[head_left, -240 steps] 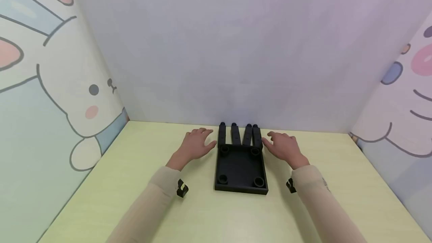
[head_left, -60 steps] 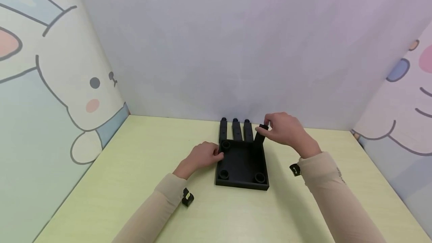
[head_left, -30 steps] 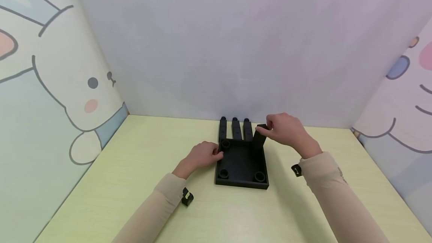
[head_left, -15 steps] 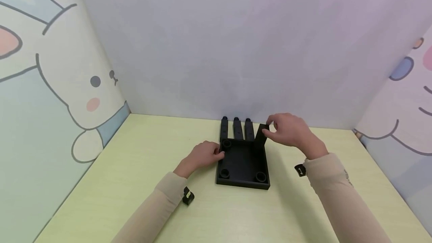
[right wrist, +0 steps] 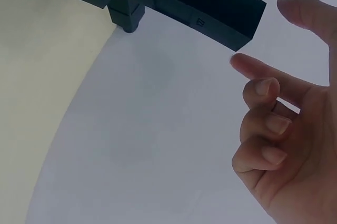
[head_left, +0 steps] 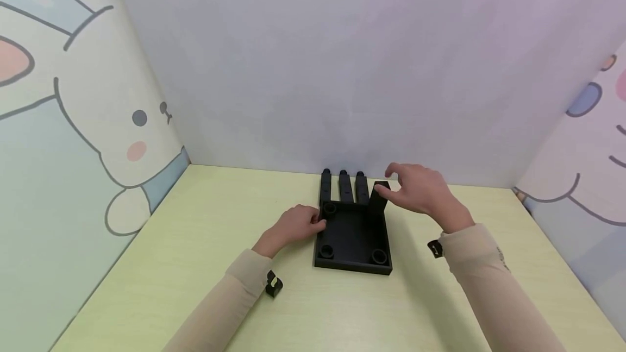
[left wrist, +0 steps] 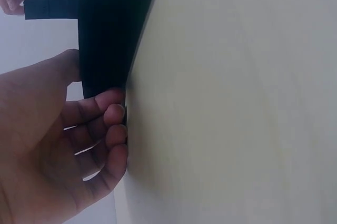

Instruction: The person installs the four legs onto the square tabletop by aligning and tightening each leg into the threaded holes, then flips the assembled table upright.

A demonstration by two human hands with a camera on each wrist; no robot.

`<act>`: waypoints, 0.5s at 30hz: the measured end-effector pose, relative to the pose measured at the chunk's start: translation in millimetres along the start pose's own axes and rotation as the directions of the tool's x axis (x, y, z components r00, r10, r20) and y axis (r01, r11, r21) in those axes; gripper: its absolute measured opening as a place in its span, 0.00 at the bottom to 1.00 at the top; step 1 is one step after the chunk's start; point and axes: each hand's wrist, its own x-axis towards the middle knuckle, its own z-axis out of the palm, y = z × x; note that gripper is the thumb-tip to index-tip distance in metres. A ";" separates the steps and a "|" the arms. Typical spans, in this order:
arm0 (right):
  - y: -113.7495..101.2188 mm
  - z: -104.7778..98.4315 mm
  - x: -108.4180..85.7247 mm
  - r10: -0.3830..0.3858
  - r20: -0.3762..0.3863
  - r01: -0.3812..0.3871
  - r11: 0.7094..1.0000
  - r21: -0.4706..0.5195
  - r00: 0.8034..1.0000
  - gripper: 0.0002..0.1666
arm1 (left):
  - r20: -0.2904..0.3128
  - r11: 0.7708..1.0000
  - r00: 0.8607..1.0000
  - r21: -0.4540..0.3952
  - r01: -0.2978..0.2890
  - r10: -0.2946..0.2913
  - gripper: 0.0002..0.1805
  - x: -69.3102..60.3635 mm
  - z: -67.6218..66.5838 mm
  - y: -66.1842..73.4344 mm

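Note:
An upturned black square tabletop (head_left: 349,239) with a raised rim lies on the table, round sockets (head_left: 379,256) in its corners. At its far right corner a black table leg (head_left: 379,200) stands upright. My left hand (head_left: 295,224) grips the tabletop's left edge, thumb over the rim and fingers against the outer side, as the left wrist view also shows. Around the leg's free end my right hand (head_left: 420,189) has thumb and index finger spread. In the right wrist view both fingertips are apart from the leg (right wrist: 195,8), and the other fingers are curled.
Three more black legs (head_left: 345,188) lie side by side behind the tabletop, near the back wall (head_left: 313,69). Side walls with cartoon animals (head_left: 132,140) border the pale yellow table (head_left: 342,314).
Eight seconds ago the rightmost leg lay with the others; now it stands in the corner socket. My left hand has taken the tabletop's edge. My right fingers have just let go of the leg.

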 end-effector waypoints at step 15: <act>-0.9 3.3 0.2 -0.018 -0.023 0.018 1.000 0.015 1.000 0.27 | 0.010 1.000 1.000 0.001 0.007 -0.007 0.24 1.2 0.5 0.3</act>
